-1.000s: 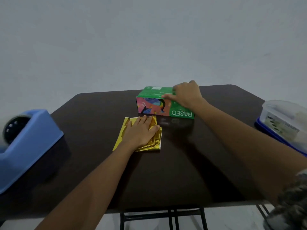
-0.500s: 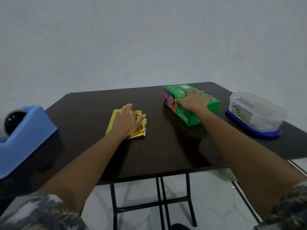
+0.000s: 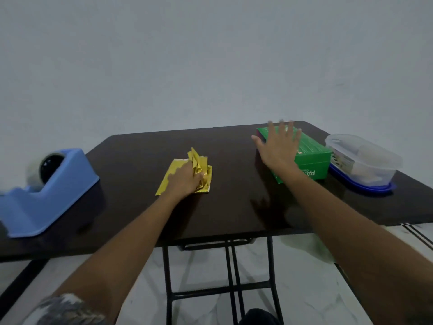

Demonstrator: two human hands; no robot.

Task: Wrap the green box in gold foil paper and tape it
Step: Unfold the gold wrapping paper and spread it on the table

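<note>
Where the right hand (image 3: 278, 150) pressed the green cardboard tissue box (image 3: 312, 154) half a second ago, it now appears lifted off it, fingers (image 3: 290, 131) straight and spread, holding nothing. Seen from the head view, the box has slid to the right end of the dark brown table (image 3: 140, 158), just beside a clear plastic lidded container (image 3: 365, 160). The left hand (image 3: 184, 181) now curls its fingers into the folded gold foil paper (image 3: 203, 164), bunching a crumpled edge upward; unfolding likely begins. A blue tape dispenser (image 3: 46, 193) sits far left.
</note>
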